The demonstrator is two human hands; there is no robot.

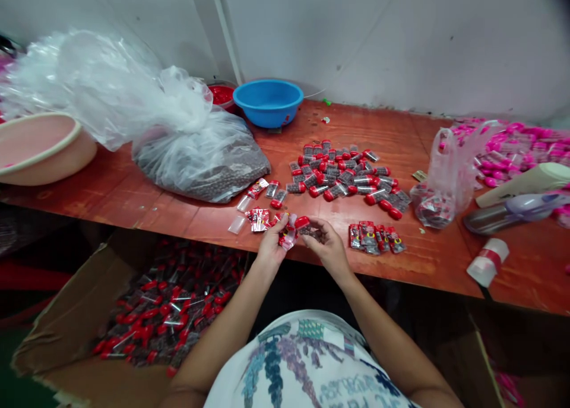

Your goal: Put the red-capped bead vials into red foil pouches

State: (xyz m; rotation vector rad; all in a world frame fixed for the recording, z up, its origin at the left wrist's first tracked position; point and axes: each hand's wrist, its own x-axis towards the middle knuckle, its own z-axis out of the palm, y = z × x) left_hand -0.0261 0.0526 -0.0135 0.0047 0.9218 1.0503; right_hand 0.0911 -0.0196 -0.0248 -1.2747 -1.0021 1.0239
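At table [378,123] edge, right hand [330,250] holding bottle [302,223], sachets [367,233], print unreadable

Blue plastic basin [262,117] near back wall [378,51] — cream plastic basin [62,158] at far left. Right end of table [439,256]: heap of pink-and-clear pieces [529,149], pale cylinder [519,185] just beside lilac-topped bottle [496,218] — white cylinder with red band [487,262] nearer front edge.

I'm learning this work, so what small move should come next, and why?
Probably ease the red-capped tube into the wrapper: the right hand holds the tube close beside the wrapper in the left hand, and printed packets with dark contents lie to the right.
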